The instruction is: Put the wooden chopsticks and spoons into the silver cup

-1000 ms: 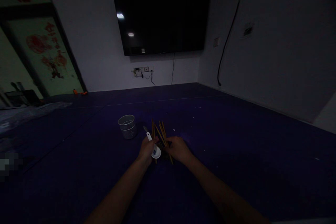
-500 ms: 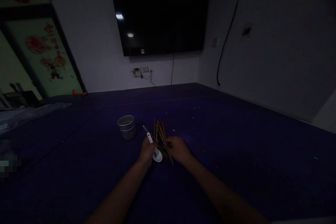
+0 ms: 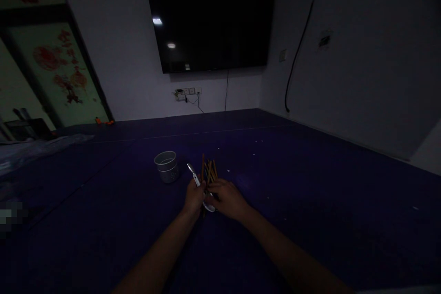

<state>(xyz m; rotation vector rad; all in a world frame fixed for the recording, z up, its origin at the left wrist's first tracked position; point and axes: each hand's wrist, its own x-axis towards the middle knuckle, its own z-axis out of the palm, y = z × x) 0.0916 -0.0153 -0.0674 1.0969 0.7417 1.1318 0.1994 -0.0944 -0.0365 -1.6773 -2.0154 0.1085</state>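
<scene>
My left hand [image 3: 193,198] is closed around a white spoon [image 3: 209,208], whose bowl points toward me, and at least one chopstick with it. A shiny metal handle [image 3: 190,168] sticks out past the same grip; its other end is hidden. Close beside it, my right hand [image 3: 230,198] has its fingers curled over a loose bunch of brown chopsticks [image 3: 211,172], which fan out away from me. The fingers cover the near part of the bunch. Left of both hands, a silvery metal utensil holder [image 3: 167,167] with small holes in its side stands upright.
Everything lies on a dark purple-blue floor covering [image 3: 310,183] dotted with small white scraps. Crumpled clear plastic [image 3: 44,149] lies at the left. On the back wall hangs a large television [image 3: 213,27], with sockets [image 3: 188,93] below. A black cable [image 3: 298,50] hangs on the right wall.
My right hand has shifted left against my left hand, bringing the chopsticks closer together. It now partly covers the white spoon's bowl. The metal holder has stayed in place.
</scene>
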